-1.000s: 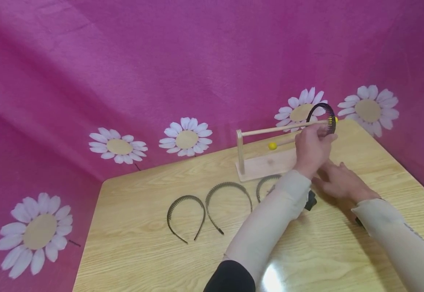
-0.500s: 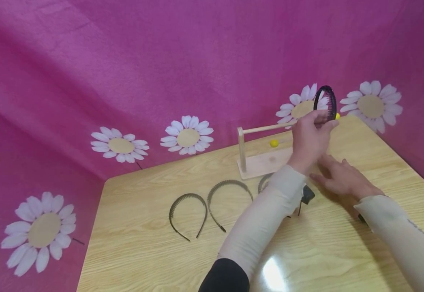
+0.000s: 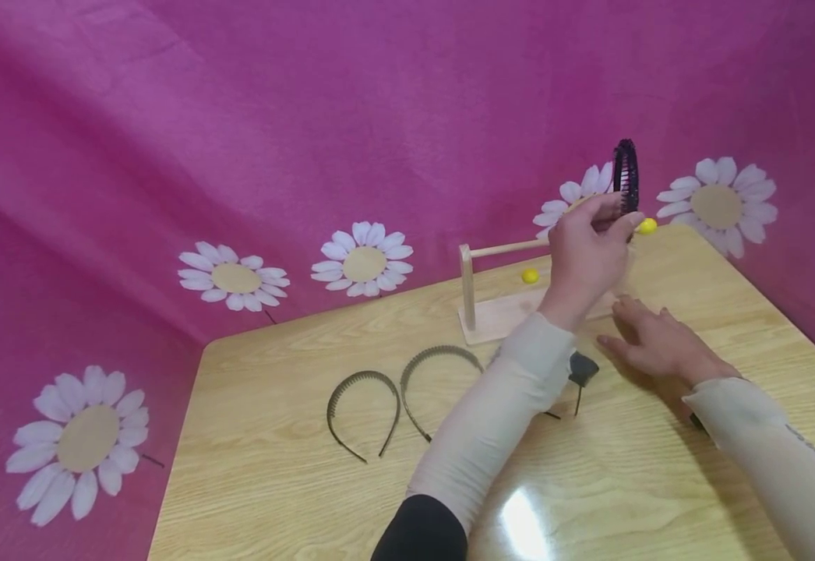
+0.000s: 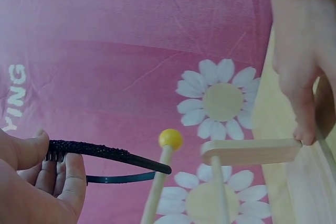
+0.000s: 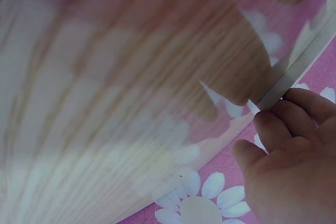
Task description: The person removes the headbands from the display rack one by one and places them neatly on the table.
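My left hand point(image 3: 588, 249) pinches a black toothed headband point(image 3: 626, 167) between thumb and fingers. It is raised by the upper rod's yellow ball tip point(image 3: 648, 226) on a small wooden stand point(image 3: 468, 288). In the left wrist view, the sparkly headband point(image 4: 94, 149) points its free ends toward the rod point(image 4: 157, 187), overlapping it just below the yellow ball. My right hand point(image 3: 667, 343) lies low with fingers extended, fingertips at the stand's base; in the right wrist view the fingers point(image 5: 273, 124) meet a wooden edge point(image 5: 286, 85).
Two dark toothed headbands, one at left point(image 3: 363, 375) and one beside it point(image 3: 442, 351), lie on the wooden table point(image 3: 274, 499). A black bow piece point(image 3: 581, 368) with thin ends shows past my left sleeve. A pink daisy-print cloth point(image 3: 407, 117) hangs behind.
My left hand has lifted the headband up from the upper rod's end and turned it nearly edge-on to the head view. My right hand has stayed by the base.
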A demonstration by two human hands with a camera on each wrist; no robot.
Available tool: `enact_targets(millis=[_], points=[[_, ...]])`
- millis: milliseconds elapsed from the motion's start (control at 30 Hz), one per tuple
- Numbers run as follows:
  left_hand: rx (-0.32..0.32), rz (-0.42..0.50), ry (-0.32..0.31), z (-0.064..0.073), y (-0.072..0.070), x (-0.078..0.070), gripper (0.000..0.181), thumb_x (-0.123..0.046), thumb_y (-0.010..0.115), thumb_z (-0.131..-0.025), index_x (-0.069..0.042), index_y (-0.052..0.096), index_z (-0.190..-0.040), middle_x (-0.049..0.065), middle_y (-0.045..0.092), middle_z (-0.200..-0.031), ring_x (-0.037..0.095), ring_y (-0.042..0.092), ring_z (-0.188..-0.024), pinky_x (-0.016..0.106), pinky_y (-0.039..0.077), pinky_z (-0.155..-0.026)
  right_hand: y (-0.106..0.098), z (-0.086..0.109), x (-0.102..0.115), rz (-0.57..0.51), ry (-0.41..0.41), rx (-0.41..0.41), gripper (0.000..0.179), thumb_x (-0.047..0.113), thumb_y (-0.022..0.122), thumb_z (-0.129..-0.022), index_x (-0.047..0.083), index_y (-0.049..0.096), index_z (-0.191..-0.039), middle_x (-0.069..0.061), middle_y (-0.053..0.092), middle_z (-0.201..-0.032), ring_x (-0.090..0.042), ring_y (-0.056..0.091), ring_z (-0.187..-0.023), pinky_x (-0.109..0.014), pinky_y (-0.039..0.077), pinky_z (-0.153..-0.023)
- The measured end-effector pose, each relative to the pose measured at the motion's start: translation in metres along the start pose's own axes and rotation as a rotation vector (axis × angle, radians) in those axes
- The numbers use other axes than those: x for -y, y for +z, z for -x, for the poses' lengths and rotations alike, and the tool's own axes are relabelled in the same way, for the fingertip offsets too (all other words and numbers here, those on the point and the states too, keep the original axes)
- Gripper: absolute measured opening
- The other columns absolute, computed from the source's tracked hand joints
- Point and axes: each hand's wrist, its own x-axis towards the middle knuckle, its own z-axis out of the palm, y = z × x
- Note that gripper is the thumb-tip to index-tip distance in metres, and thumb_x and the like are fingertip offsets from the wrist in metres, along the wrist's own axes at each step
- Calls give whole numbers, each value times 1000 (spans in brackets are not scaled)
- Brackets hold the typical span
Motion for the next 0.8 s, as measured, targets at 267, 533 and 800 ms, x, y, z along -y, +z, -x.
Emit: enact_targets(millis=[267,533,800], points=[[7,99,-16,-2,-15,-9,18,-17,69,-82,-14,68,-99,-10,65,-80,-10,56,-68,6,46,-62,1,1,0,-11,6,11,87,62,43,-85,1,22,-143,-23,10,-148,-43,11,-133,-58,2,-106],[5,194,-29,-3,-30,-11,21,-14,68,-83,-9,67,-103,-7,65,-84,-6,56,-72,9,48,-64,1,1,0,-5,-3,2,84,60,43,-87,1,24,-142,-21,7,-149,-42,11,-133,-59,4,-106],[75,550,-84,6,-63,-23,24,4,63,-83,10,61,-106,15,66,-91,9,63,-78,22,53,-73,2,0,-2,2,0,-2,84,61,43,-87,-1,25,-142,-21,7,-149,-43,11,-133,-60,5,-105]])
